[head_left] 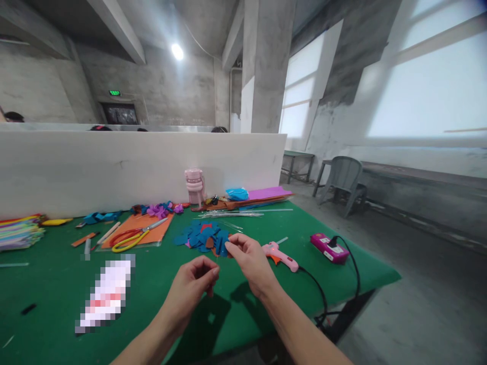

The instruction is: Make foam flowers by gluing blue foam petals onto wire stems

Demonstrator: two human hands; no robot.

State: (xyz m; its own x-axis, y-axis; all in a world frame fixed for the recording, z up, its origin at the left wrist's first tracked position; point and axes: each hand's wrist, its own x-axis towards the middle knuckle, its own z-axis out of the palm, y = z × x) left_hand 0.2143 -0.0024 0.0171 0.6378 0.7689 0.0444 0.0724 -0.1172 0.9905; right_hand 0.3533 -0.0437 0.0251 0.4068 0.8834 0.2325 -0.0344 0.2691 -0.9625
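My left hand (pixel 196 279) is closed in a pinch above the green table, left of my right hand. A thin line seems to rise from its fingertips, too fine to make out. My right hand (pixel 249 258) pinches a small blue cut-out piece (pixel 221 246) between thumb and forefinger. Just behind the fingers lies a pile of blue cut-out pieces (pixel 196 236), with a few red and brown ones among them. A pink hot glue gun (pixel 283 257) rests to the right of my right hand, a small light glowing on it.
Red-and-yellow-handled scissors (pixel 131 241) lie on an orange sheet (pixel 152 234) at left. Farther left are stacked coloured strips (pixel 21 233). A pink bottle (pixel 195 188) stands by the white partition (pixel 144 167). A magenta power box (pixel 329 248) with a cable sits near the table's right edge.
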